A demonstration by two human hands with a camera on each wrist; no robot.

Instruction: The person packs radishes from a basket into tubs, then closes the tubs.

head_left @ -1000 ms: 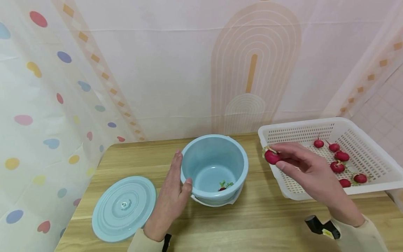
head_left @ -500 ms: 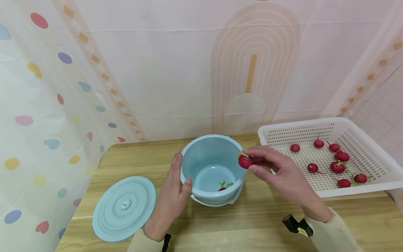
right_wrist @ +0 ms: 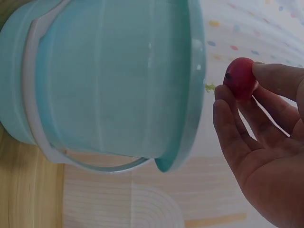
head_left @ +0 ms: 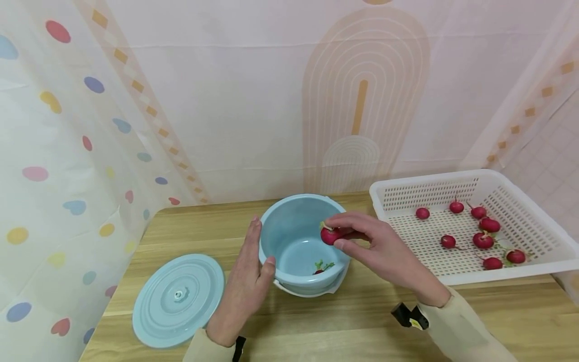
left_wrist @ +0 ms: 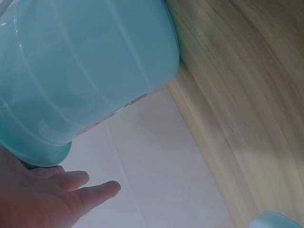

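Observation:
In the head view a light blue bucket (head_left: pixel 294 279) stands mid-table. My left hand (head_left: pixel 246 284) rests against the left side of its rim, fingers fairly straight and thumb near the front edge. Between thumb and fingertips, my right hand (head_left: pixel 380 249) pinches a red radish (head_left: pixel 329 236) over the bucket's opening. Seen from the right wrist, the same radish (right_wrist: pixel 241 78) is above the rim level, apart from the bucket wall (right_wrist: pixel 123 80). Another radish (head_left: pixel 319 272) with green leaves lies inside on the bottom, partly hidden by the front rim.
To the right stands a white perforated basket (head_left: pixel 457 278) with several radishes spread on its floor. A round blue lid (head_left: pixel 158 301) lies flat left of the bucket. The bucket's white handle (head_left: pixel 312 294) hangs at its front. Behind the wooden table (head_left: pixel 325 332) hangs a patterned curtain (head_left: pixel 244 125).
My right hand has carried the radish leftward from the basket's near-left edge to over the bucket. The left hand has stayed at the rim.

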